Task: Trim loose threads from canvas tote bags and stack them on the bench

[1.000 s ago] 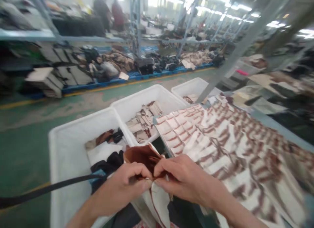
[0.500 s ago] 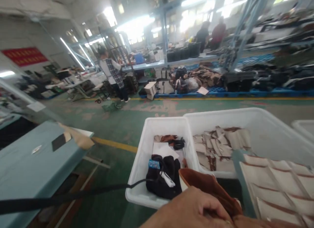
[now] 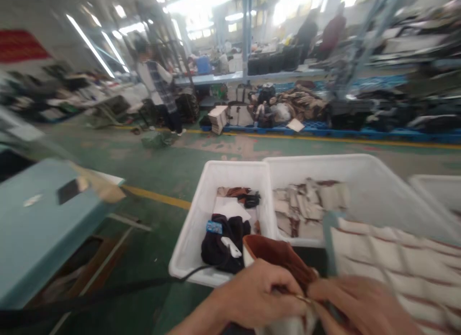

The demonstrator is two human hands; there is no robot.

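Observation:
Low in the head view, my left hand (image 3: 257, 294) is closed on the edge of a brown-and-cream leather pouch-like piece (image 3: 277, 252), its brown inner side facing up. My right hand (image 3: 355, 301), blurred by motion, meets it on the right with fingers bent against the same piece. A thin light-coloured edge shows between the two hands. Most of the piece's lower part is hidden behind my fingers. Just right of my right hand, cream pieces with brown edges (image 3: 389, 248) lie in overlapping rows on a blue-green surface.
Beyond my hands stands a white bin (image 3: 190, 229) holding a black cloth item (image 3: 225, 241). A larger white bin (image 3: 363, 181) beside it holds cream pieces. A blue-green table (image 3: 32, 229) is at left; a black cord (image 3: 144, 284) crosses low. Someone (image 3: 158, 85) stands farther back.
The camera view has shifted, so the bins sit further left and slightly higher. My hands and the pouch-like piece show more fully, and my right hand has come further into view.

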